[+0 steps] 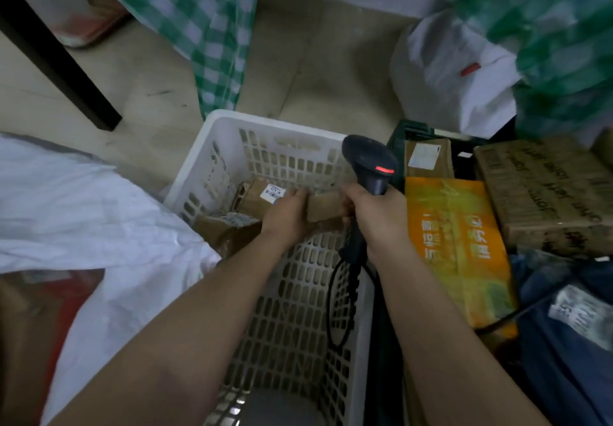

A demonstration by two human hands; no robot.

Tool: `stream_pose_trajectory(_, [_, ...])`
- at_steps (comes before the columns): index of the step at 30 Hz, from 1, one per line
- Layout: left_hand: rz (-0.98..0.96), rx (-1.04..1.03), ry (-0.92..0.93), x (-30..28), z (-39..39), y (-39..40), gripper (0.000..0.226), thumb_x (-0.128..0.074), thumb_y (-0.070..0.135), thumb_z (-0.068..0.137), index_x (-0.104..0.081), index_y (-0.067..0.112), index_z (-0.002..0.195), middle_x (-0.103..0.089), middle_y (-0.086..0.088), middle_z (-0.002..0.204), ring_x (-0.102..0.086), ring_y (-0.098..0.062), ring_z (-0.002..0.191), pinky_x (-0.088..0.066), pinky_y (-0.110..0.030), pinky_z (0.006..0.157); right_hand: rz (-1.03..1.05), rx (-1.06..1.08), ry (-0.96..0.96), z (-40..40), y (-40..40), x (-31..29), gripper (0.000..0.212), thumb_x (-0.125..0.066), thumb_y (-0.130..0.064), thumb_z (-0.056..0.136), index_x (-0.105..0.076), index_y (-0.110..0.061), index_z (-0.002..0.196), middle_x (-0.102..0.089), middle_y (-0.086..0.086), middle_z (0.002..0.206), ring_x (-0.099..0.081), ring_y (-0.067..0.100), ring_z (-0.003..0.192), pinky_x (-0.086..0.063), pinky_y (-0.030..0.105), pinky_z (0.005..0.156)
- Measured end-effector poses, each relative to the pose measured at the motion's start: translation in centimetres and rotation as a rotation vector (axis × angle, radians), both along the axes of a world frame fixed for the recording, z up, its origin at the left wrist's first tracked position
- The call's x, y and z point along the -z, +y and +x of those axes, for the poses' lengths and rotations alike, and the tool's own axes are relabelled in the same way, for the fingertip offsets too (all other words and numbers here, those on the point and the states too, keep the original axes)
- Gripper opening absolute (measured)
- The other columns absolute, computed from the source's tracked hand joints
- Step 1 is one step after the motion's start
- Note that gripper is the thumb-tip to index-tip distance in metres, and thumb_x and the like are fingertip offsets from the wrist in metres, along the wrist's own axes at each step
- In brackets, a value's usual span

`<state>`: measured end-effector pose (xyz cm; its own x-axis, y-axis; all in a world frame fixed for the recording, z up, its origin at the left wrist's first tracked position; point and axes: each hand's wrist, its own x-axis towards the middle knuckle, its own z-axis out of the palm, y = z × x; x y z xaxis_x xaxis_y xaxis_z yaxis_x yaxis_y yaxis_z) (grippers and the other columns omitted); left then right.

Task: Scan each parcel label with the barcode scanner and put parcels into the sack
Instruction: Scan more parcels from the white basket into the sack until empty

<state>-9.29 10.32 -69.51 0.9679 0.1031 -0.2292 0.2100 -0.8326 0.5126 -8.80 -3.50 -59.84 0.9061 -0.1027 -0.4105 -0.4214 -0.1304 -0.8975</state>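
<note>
Hands: parcel left, scanner right.

Left hand grips cardboard parcel over white basket; right hand holds barcode scanner

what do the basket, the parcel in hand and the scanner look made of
Basket: white moulded plastic, by its slotted walls and smooth rim. Parcel: brown cardboard, matte, probably a small box. Scanner: dark hard plastic, slightly glossy, with a lit red strip on its head.
</note>
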Motion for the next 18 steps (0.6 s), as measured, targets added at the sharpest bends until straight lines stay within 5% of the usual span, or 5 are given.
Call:
stream_pose_trajectory(5, [-0.224, -0.119, -0.199, -7.9, -3.2, -0.8, 0.057, -0.073, 0.023, 0.08, -0.048, 0.019, 0.132, -0.046, -0.006, 0.131, -0.052, -0.023, 0.111, -0.039, -0.026, 0.088, 0.048, 0.158, -0.075, -1.5, -0.7, -2.6, 0.007, -0.067, -0.011, 0.079, -0.06, -0.009, 0.077, -0.057, 0.009, 0.069, -0.054, 0.023, 0.064, -0.043, 0.033, 0.064])
stream_pose_trajectory(9, [-0.365, -0.13, -0.338, -14.5, -7.6, -2.1, 0.054, -0.07, 0.015, 0.081, -0.047, 0.021, 0.129, -0.042, 0.0, 0.127, -0.052, -0.017, 0.107, -0.042, -0.028, 0.09, 0.088, 0.246, -0.148, -4.2, -1.2, -6.8, 0.02, -0.076, -0.023, 0.079, -0.057, -0.024, 0.076, -0.061, 0.0, 0.077, -0.061, 0.023, 0.08, -0.051, 0.039, 0.079])
stream_pose_trajectory(14, [-0.286, -0.036, -0.508, -21.7, -14.0, -2.4, 0.057, -0.07, 0.014, 0.081, -0.044, 0.026, 0.131, -0.037, 0.002, 0.131, -0.051, -0.018, 0.113, -0.048, -0.037, 0.092, 0.15, 0.196, -0.115, -9.4, -2.1, -13.2, 0.037, -0.077, -0.058, 0.07, -0.057, -0.028, 0.081, -0.064, -0.003, 0.089, -0.062, 0.023, 0.093, -0.051, 0.04, 0.089])
stream_pose_trajectory(18, [-0.126, 0.04, -0.664, -25.3, -19.1, -1.3, 0.057, -0.073, 0.008, 0.079, -0.047, 0.018, 0.129, -0.035, -0.002, 0.132, -0.047, -0.02, 0.117, -0.051, -0.035, 0.091, 0.256, 0.098, -0.055, -14.3, -1.8, -17.0, 0.075, -0.081, -0.066, 0.057, -0.063, -0.021, 0.114, -0.069, 0.002, 0.107, -0.066, 0.025, 0.097, -0.055, 0.044, 0.09])
